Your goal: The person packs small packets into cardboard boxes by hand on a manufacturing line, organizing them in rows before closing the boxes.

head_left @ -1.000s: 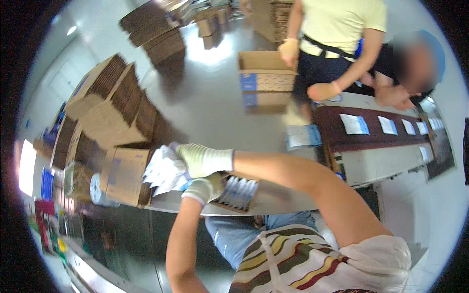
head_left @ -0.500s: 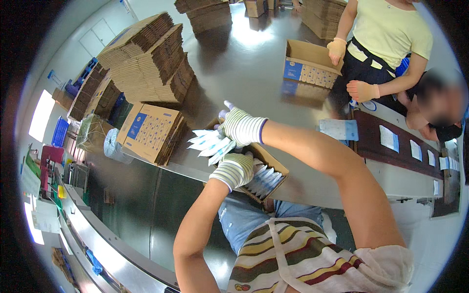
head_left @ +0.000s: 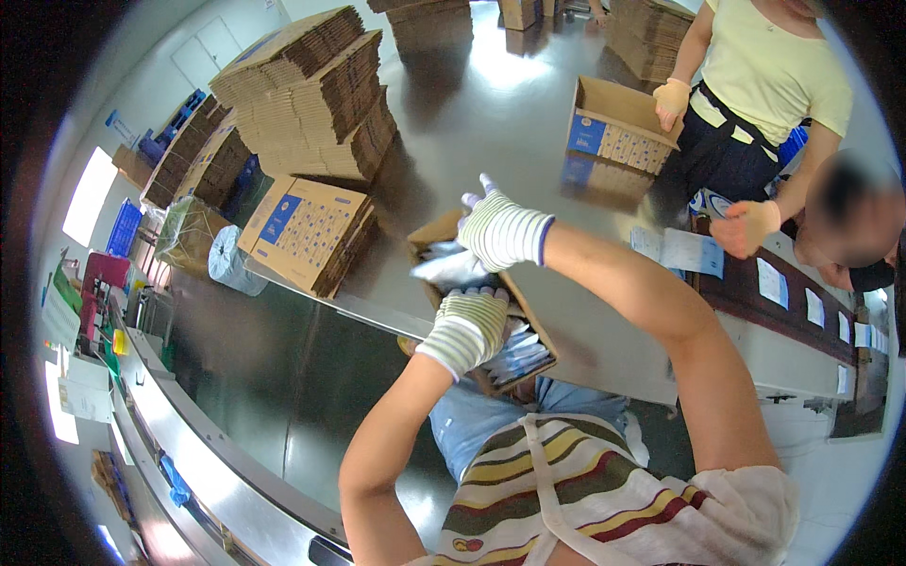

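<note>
1. Fingers [head_left: 475, 304] of the gloved left hand [head_left: 469, 325] curl down over the packets [head_left: 517, 357] in the open carton [head_left: 491, 316]; whether they grip one cannot be told.
2. Just above them, the right hand [head_left: 500, 231] closes around a bundle of white packets [head_left: 451, 269], with one finger sticking up.
3. That carton lies directly under both hands, at the near edge of the tabletop [head_left: 472, 123], and is partly filled with flat packets stacked on edge.
4. Left of the fingers lies a pile of flattened printed boxes [head_left: 307, 231]; beyond it, taller stacks of flat cardboard [head_left: 311, 90].
5. Far up and right of the fingers, a second open box [head_left: 618, 127] stands on the shiny grey tabletop, with a co-worker's gloved hand [head_left: 672, 99] on its rim.
6. Right of the fingers, white leaflets [head_left: 681, 250] lie on a dark strip.
7. Below and left of the fingers, a curved metal rail [head_left: 203, 467] runs along the floor.
</note>
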Motion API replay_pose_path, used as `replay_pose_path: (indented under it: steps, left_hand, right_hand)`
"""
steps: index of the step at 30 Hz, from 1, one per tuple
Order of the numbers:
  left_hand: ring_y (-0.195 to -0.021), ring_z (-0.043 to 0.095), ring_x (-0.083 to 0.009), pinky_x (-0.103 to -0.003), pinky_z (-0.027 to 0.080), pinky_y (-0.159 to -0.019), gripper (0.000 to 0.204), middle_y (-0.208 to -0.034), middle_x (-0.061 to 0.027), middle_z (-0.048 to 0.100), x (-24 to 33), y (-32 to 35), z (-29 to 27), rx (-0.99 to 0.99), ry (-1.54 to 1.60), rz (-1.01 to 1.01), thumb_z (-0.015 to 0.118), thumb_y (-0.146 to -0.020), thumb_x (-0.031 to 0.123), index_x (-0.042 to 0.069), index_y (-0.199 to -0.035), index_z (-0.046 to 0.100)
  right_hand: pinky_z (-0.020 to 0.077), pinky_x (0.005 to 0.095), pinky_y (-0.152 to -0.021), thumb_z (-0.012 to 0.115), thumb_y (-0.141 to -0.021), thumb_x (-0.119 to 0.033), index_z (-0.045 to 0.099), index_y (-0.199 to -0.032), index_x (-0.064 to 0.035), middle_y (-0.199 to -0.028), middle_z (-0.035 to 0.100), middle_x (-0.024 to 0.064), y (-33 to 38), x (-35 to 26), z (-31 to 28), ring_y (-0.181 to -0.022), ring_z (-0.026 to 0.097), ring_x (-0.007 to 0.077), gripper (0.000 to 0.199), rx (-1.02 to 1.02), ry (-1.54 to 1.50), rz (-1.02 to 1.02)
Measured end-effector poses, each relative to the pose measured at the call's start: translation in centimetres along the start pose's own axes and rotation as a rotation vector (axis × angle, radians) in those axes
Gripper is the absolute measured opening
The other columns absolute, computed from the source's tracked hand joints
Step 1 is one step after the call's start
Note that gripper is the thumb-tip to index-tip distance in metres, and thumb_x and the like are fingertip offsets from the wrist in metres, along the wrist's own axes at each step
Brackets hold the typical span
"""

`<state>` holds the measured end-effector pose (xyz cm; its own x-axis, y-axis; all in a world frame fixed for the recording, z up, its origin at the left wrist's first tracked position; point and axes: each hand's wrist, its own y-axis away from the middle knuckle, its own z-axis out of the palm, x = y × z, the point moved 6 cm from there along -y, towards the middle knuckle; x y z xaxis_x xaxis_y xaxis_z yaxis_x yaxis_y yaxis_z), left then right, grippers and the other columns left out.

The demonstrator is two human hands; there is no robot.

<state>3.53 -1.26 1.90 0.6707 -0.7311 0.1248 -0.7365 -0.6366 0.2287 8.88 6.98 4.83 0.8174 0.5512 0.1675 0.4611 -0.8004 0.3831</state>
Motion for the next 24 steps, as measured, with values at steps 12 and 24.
replay_pose_path:
  steps: [12, 24]
  left_hand:
    - [-0.111, 0.048, -0.0321, -0.039, 0.043, -0.091, 0.077, -0.13, -0.0223, 0.04, -3.3, 10.1, 3.1, 0.775, 0.855, -0.369, 0.068, -0.077, 0.003, 0.003, -0.139, 0.023]
    - [-0.13, 0.032, -0.027, -0.032, 0.032, -0.102, 0.079, -0.139, -0.024, 0.031, -1.0, 7.0, 5.7, 0.519, 1.036, -0.22, 0.058, -0.087, 0.016, 0.0, -0.144, 0.006]
  right_hand:
    - [0.0325, 0.0504, -0.102, 0.056, -0.082, -0.02, 0.07, -0.095, -0.006, -0.102, 0.066, 0.0175, 1.5, -4.3, 1.9, -0.098, 0.061, 0.0287, 0.024, 0.153, 0.394, -0.107]
    - [0.05, 0.0357, -0.061, 0.051, -0.083, -0.022, 0.059, -0.094, -0.009, -0.075, 0.057, 0.005, 14.3, -10.9, 5.9, -0.064, 0.06, 0.0201, 0.019, 0.685, -0.224, -0.411]
